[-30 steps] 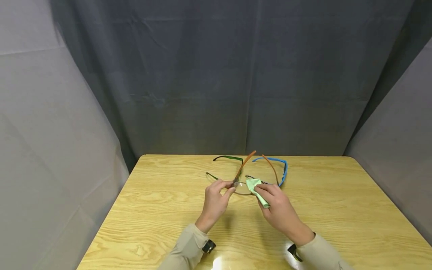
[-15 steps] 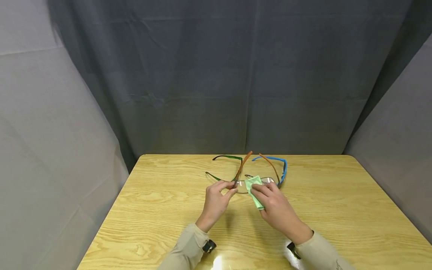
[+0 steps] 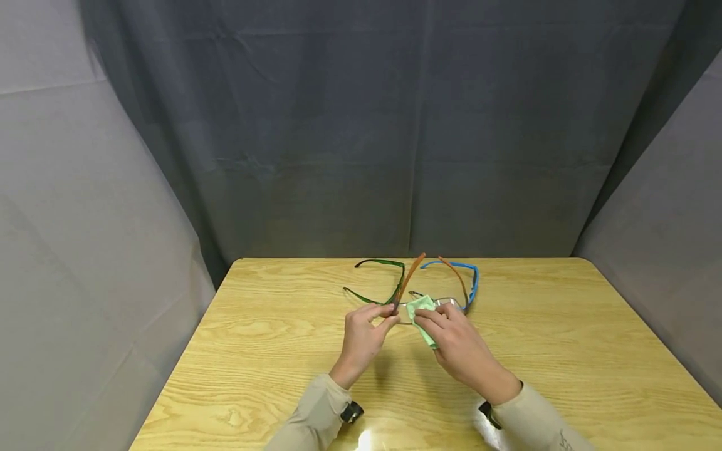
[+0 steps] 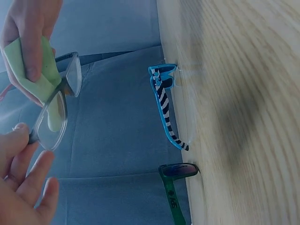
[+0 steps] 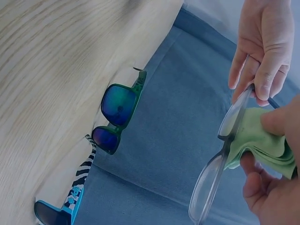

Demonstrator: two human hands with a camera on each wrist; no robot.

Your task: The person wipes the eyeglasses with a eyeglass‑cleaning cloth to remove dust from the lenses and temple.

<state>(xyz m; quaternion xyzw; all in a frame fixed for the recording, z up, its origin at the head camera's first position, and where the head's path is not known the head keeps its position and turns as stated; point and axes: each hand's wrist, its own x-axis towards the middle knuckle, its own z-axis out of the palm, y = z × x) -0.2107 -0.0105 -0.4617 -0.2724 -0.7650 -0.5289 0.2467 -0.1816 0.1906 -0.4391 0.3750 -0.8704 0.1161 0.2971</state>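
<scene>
As left hand [image 3: 363, 335] pinches glasses [image 5: 227, 139], cloth [image 5: 258, 136] touching

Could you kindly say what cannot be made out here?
- Head view: the middle of the clear-lensed, brown-armed eyeglasses, behind the pale green cloth and right hand.
- Left wrist view: an arm tip of the green-framed sunglasses, cut off by the bottom edge.
- Right wrist view: part of the blue-framed sunglasses, likewise.

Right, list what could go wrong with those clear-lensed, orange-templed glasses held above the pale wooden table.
The left hand pinches the glasses near one end, so pressing with the folded pale green cloth in the right hand might twist them. A slip could drop them onto the table or the green-framed, mirrored sunglasses beyond.
</scene>
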